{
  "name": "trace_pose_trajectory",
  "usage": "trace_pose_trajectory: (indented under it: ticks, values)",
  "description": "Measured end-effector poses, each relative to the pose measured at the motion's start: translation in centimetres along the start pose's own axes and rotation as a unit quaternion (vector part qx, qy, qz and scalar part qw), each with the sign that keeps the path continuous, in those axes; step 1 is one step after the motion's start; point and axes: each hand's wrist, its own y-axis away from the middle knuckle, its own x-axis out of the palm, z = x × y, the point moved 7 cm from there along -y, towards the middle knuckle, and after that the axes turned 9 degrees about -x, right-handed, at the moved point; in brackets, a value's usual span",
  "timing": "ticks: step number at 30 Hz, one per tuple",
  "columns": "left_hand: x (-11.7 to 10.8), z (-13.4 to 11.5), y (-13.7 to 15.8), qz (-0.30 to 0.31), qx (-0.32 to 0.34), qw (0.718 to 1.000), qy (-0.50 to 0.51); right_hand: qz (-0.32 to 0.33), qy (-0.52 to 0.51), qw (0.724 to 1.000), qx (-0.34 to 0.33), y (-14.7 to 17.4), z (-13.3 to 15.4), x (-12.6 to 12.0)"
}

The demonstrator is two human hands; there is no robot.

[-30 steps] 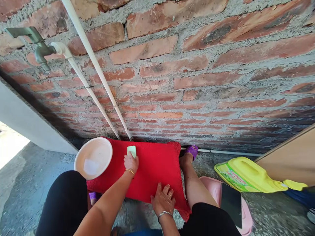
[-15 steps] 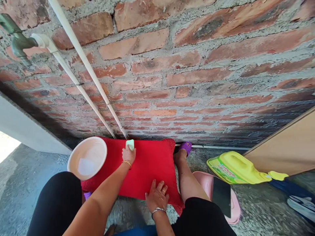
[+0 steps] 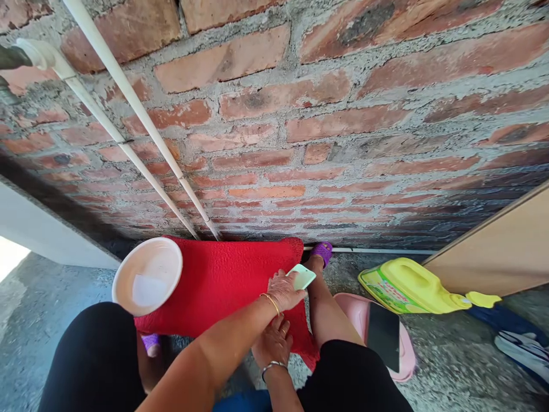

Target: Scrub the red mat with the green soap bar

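Note:
My left hand (image 3: pixel 286 290) grips a mint-green scrubbing brush (image 3: pixel 303 277) with a small hole in its end. Its underside is hidden against the right part of a red cloth (image 3: pixel 206 286), spread over a low flat support. My right hand (image 3: pixel 271 344) lies flat on the cloth's near edge, fingers apart, partly covered by my left wrist. On the cloth's left end, a pale pink basin (image 3: pixel 118 280) stands slightly tilted, with a whitish patch at its bottom.
A brick wall (image 3: pixel 274 143) with white pipes (image 3: pixel 141 120) rises behind the cloth. To the right lie a yellow jug (image 3: pixel 403 286) and a pink tub (image 3: pixel 343 303) with a dark flat panel (image 3: pixel 383 335). My legs flank the cloth, in purple slippers (image 3: pixel 322 252).
My left hand has swept the brush from the cloth's far middle to its right side, crossing over my right hand. My right hand stays nearly in place. The view has shifted slightly.

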Motion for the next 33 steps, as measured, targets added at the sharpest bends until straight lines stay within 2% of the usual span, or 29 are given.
trace_pose_trajectory:
  ticks: [1, 3, 7, 10, 12, 14, 17, 19, 22, 24, 25, 27, 28, 30, 33]
  values:
    - [-0.5, 1.1, 0.5, -0.021, -0.002, 1.0, -0.001, -0.003, -0.002, 1.0, 0.002, 0.1, 0.1, -0.3]
    - [-2.8, 4.8, 1.6, -0.092, -0.028, 0.995, -0.001, -0.007, 0.001, 1.0, 0.007, 0.4, 0.2, -0.9]
    - [-8.9, 16.7, 4.7, -0.227, -0.217, 0.949, 0.002, -0.009, 0.021, 1.0, 0.005, 0.7, 0.6, -1.6]
    - [-11.6, 23.4, 7.2, -0.269, -0.313, 0.911, -0.007, -0.032, 0.035, 0.999, 0.003, 0.7, 0.8, -1.7]
    - [-12.0, 25.2, 7.9, -0.272, -0.34, 0.9, -0.005, -0.049, 0.043, 0.998, 0.007, 0.6, 0.8, -1.5]
    - [-11.6, 24.8, 7.8, -0.273, -0.353, 0.895, 0.001, -0.052, 0.044, 0.998, 0.007, 0.6, 0.8, -1.3]
    - [-9.6, 20.4, 6.5, -0.265, -0.334, 0.904, 0.012, -0.047, 0.04, 0.998, 0.001, 0.6, 0.9, -1.1]
    - [-7.3, 15.6, 5.2, -0.223, -0.275, 0.935, 0.021, -0.044, 0.047, 0.998, 0.006, 0.6, 0.9, -1.0]
    - [-3.4, 7.9, 3.9, -0.128, -0.144, 0.981, 0.012, -0.04, 0.059, 0.997, 0.013, 0.5, 0.6, -0.8]
    - [-1.2, 4.6, 3.8, -0.06, -0.083, 0.995, 0.013, -0.025, 0.048, 0.999, 0.007, 0.3, 0.6, -0.4]
    - [-0.7, 3.7, 4.0, -0.04, -0.062, 0.997, 0.018, -0.017, 0.04, 0.999, 0.002, 0.2, 0.6, -0.2]
    - [-0.7, 4.0, 4.4, -0.036, -0.045, 0.998, 0.031, -0.015, 0.033, 0.999, 0.004, 0.2, 0.7, -0.3]
    - [-1.4, 5.1, 4.6, -0.052, -0.048, 0.997, 0.036, -0.021, 0.036, 0.999, 0.01, 0.3, 0.7, -0.5]
    - [-3.4, 9.1, 5.4, -0.106, -0.079, 0.99, 0.04, -0.031, 0.045, 0.998, 0.019, 0.5, 0.8, -1.0]
    - [-6.9, 17.5, 7.6, -0.198, -0.177, 0.964, 0.027, -0.029, 0.047, 0.998, 0.015, 0.9, 1.2, -1.6]
